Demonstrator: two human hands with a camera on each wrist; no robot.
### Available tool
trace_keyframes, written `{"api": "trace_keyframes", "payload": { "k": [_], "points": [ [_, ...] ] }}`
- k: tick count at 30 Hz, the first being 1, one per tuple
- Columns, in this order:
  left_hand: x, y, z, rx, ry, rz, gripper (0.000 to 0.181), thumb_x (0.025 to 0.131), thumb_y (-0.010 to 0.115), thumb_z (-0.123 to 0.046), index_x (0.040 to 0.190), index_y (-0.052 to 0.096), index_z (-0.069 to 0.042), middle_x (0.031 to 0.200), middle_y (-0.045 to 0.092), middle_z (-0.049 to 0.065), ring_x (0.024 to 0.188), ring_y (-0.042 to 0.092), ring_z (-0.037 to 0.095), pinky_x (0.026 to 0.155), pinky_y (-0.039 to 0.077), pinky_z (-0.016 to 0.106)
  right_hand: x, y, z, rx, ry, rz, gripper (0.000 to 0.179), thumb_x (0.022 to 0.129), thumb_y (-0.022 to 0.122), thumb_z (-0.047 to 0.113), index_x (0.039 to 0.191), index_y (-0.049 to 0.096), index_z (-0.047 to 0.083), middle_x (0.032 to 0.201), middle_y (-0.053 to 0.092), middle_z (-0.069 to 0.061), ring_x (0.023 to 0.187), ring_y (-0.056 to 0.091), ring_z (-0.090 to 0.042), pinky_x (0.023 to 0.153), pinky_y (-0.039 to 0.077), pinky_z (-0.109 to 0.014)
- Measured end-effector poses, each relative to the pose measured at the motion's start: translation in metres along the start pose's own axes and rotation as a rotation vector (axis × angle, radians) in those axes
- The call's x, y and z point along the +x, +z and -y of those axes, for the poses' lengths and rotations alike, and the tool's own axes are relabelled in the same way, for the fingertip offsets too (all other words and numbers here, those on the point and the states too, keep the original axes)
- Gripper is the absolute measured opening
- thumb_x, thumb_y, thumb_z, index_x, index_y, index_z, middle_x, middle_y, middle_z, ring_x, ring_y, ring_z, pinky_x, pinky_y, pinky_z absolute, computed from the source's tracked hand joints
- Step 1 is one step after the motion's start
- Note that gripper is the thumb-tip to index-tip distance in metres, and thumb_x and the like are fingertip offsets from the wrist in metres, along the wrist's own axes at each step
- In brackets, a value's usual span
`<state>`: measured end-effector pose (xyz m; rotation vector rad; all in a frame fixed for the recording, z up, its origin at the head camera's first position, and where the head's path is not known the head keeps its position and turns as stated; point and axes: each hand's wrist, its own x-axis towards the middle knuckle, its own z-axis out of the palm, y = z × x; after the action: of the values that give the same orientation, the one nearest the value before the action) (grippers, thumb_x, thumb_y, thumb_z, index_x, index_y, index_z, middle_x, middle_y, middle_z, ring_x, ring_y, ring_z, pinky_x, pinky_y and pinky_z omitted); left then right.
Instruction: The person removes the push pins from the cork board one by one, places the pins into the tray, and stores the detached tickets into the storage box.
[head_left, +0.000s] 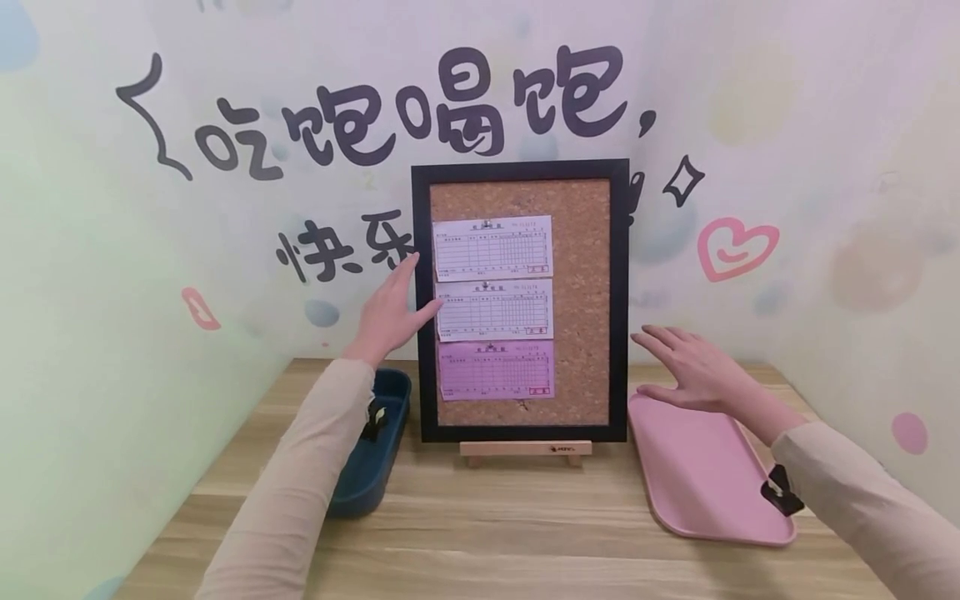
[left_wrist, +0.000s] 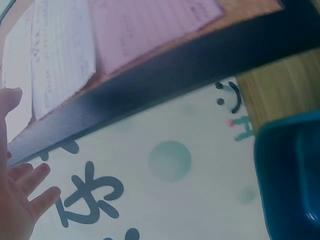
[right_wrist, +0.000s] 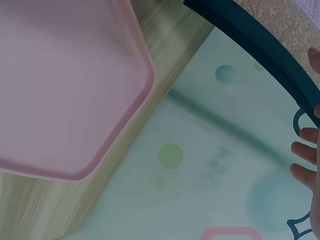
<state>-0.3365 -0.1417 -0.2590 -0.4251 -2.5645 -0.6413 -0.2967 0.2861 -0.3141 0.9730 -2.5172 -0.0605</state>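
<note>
A black-framed cork board (head_left: pixel 581 300) stands upright on a small wooden easel (head_left: pixel 525 449). Pinned down its left half are two white receipt forms (head_left: pixel 495 250) and, below them, a purple form (head_left: pixel 497 372). My left hand (head_left: pixel 390 308) is at the frame's left edge, fingers extended and thumb over the border beside the middle form. To the right of the frame, my right hand (head_left: pixel 690 367) is held with its fingers loosely extended toward the edge, above the pink tray. Neither hand holds anything. In the left wrist view the left fingers (left_wrist: pixel 37 175) are spread beside the frame.
On the left of the wooden table (head_left: pixel 495 542) sits a dark blue tray (head_left: pixel 367 492) with small dark items in it, partly behind my left sleeve. A pink tray (head_left: pixel 705 475) lies on the right. Close behind rises a wall (head_left: pixel 840 208) with painted lettering.
</note>
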Motion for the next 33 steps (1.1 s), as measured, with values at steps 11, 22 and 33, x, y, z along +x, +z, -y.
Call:
{"api": "trace_keyframes", "payload": {
  "k": [11,22,33],
  "points": [
    [0.022,0.004,-0.017,-0.083,-0.136,-0.122,0.084,0.081,0.063,-0.040,0.145,0.018,-0.009,0.148,0.024,0.010,0.128,0.036,0.029,0.099,0.034,0.044,0.003,-0.005,-0.001,-0.013,-0.017,-0.016,0.074,0.074,0.067,0.043,0.130,0.044,0.000,0.126,0.048,-0.024,0.111,0.046,-0.040,0.088,0.038,-0.055],
    [0.028,0.013,-0.017,-0.073,-0.185,-0.177,0.084,0.080,0.064,-0.041,0.143,0.022,-0.004,0.143,0.032,0.017,0.118,0.044,0.035,0.095,0.037,0.044,0.011,-0.010,-0.001,-0.009,-0.093,-0.091,0.071,0.072,0.069,0.038,0.126,0.047,-0.002,0.120,0.051,-0.023,0.106,0.049,-0.039,0.083,0.042,-0.054],
    [0.029,0.020,-0.010,-0.076,-0.162,-0.215,0.079,0.082,0.065,-0.034,0.142,0.024,-0.005,0.141,0.034,0.016,0.109,0.051,0.035,0.090,0.041,0.043,0.031,-0.021,0.006,-0.010,-0.135,-0.156,0.069,0.068,0.073,0.034,0.122,0.050,-0.002,0.107,0.056,-0.018,0.095,0.054,-0.033,0.076,0.047,-0.048]
  ]
}}
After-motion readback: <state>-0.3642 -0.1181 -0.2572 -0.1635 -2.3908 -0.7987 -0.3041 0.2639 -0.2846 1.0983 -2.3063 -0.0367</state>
